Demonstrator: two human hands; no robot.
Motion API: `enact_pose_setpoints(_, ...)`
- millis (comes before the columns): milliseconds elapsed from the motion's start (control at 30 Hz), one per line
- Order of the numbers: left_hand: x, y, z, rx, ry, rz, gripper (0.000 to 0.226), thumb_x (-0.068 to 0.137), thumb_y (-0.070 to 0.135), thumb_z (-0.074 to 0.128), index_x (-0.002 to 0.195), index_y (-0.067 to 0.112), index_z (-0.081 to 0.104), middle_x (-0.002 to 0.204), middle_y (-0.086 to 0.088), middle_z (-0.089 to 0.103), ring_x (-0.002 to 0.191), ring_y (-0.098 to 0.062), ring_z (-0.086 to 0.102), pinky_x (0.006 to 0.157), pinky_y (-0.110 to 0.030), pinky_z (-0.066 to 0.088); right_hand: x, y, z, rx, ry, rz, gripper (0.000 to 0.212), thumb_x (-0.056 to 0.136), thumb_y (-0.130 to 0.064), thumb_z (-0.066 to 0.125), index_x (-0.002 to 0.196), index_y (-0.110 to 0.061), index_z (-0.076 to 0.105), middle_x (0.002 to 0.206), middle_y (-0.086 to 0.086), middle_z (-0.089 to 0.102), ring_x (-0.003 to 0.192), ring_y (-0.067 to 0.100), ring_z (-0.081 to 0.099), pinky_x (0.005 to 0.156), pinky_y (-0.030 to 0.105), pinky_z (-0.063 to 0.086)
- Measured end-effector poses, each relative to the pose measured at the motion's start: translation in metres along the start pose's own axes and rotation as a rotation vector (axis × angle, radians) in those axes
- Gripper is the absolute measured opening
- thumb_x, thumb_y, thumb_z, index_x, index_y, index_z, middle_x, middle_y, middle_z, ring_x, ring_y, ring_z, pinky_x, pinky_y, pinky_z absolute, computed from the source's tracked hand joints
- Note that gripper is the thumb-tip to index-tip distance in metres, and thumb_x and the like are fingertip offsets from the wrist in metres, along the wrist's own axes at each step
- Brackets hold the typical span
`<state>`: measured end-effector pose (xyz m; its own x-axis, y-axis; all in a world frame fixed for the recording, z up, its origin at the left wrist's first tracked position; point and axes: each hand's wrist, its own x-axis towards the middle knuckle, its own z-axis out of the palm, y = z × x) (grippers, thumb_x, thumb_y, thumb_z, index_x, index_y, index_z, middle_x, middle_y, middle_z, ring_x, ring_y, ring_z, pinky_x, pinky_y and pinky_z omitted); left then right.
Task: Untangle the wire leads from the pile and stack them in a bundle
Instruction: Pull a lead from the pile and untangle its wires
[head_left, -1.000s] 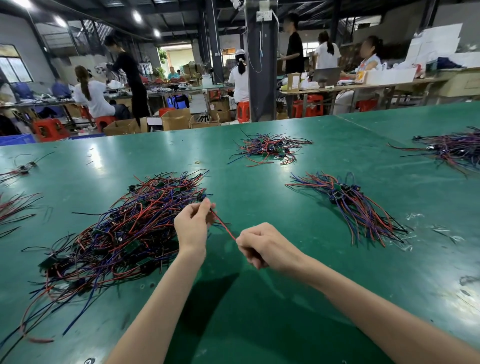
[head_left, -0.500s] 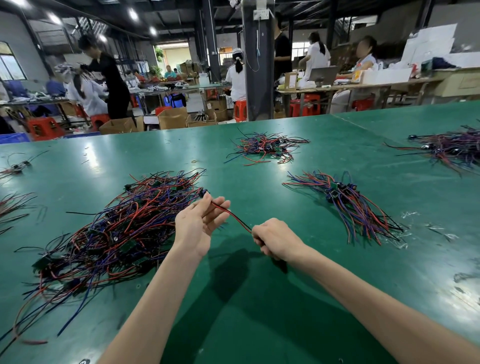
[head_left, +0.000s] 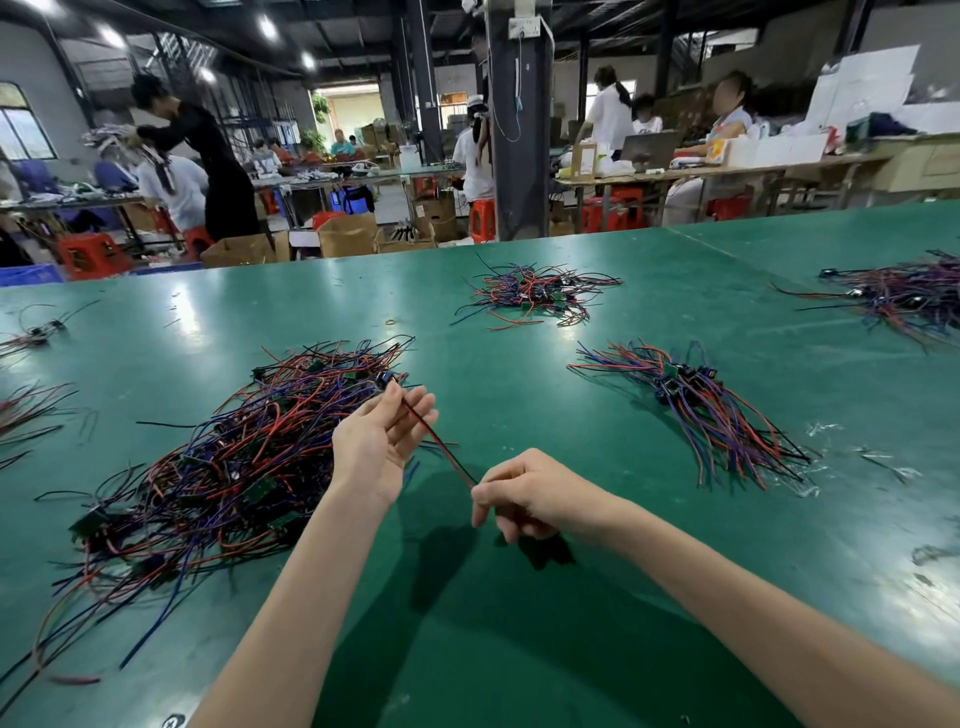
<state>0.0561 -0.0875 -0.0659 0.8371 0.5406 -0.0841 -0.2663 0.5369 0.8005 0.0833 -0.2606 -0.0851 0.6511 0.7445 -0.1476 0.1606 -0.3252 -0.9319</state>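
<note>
While right fingers (head_left: 497, 476) pinch it, the wire lead (head_left: 441, 448) slants away-left across relaxed left fingers (head_left: 420, 411).

Factory floor, manual wire assembly. Landmark: dark steel column (head_left: 519, 130), socket box (head_left: 524, 27) at its top. In front of the column: large green-topped bench (head_left: 519, 649) with several heaps of wire leads (head_left: 234, 467), red/blue/black. Left of the column: more benches, workers (head_left: 218, 166) bent over them, red plastic stools (head_left: 91, 254), open cartons (head_left: 348, 234) on the floor. Right of the column: seated staff (head_left: 610, 119), laptop (head_left: 649, 148), stacked white boxes (head_left: 779, 150). Above it: bare roof, ceiling lights (head_left: 267, 26). Far end beyond the column is blurred, probably more benches.
</note>
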Motion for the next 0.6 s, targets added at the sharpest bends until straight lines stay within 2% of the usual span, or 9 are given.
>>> enact_pose_setpoints(133, 0.0007, -0.0011, -0.0002, 0.009, 0.016, 0.009, 0.011, 0.094, 0.010, 0.055, 0.086, 0.003, 0.057, 0.065, -0.005, 0.072, 0.059, -0.014, 0.070, 0.051, -0.021, 0.055, -0.0027, -0.0003, 0.0013, 0.063, -0.067, -0.007, 0.020, 0.089, -0.023, 0.062, 0.073, -0.016, 0.073, 0.043, 0.000, 0.054, 0.031, 0.008, 0.031, 0.035, 0.014, 0.020)
enact_pose_setpoints(300, 0.0025, -0.0014, 0.0010, 0.000, 0.025, 0.014, 0.011, 0.095, 0.010, 0.054, 0.086, 0.003, 0.057, 0.065, -0.006, 0.072, 0.058, -0.014, 0.070, 0.051, -0.021, 0.055, -0.0044, -0.0022, -0.0038, 0.159, -0.093, 0.026, 0.016, 0.087, -0.023, 0.066, 0.077, -0.014, 0.074, 0.045, 0.001, 0.051, 0.036, 0.008, 0.033, 0.034, 0.014, 0.021)
enact_pose_setpoints(467, 0.0022, -0.0017, -0.0001, 0.028, 0.032, 0.031, 0.012, 0.095, 0.010, 0.055, 0.084, 0.004, 0.056, 0.065, -0.006, 0.072, 0.058, -0.014, 0.070, 0.051, -0.021, 0.055, -0.0063, -0.0047, -0.0003, 0.101, -0.118, 0.001, 0.022, 0.094, -0.016, 0.054, 0.080, -0.008, 0.070, 0.048, 0.002, 0.056, 0.035, 0.007, 0.037, 0.035, 0.015, 0.024)
enact_pose_setpoints(600, 0.0030, -0.0027, -0.0015, 0.067, 0.040, 0.063, 0.009, 0.095, 0.009, 0.055, 0.086, 0.005, 0.055, 0.065, -0.006, 0.072, 0.058, -0.014, 0.070, 0.051, -0.021, 0.055, -0.0084, -0.0064, 0.0059, 0.065, -0.127, -0.030, 0.027, 0.093, -0.010, 0.045, 0.076, -0.007, 0.065, 0.051, 0.004, 0.058, 0.036, 0.008, 0.039, 0.033, 0.016, 0.026)
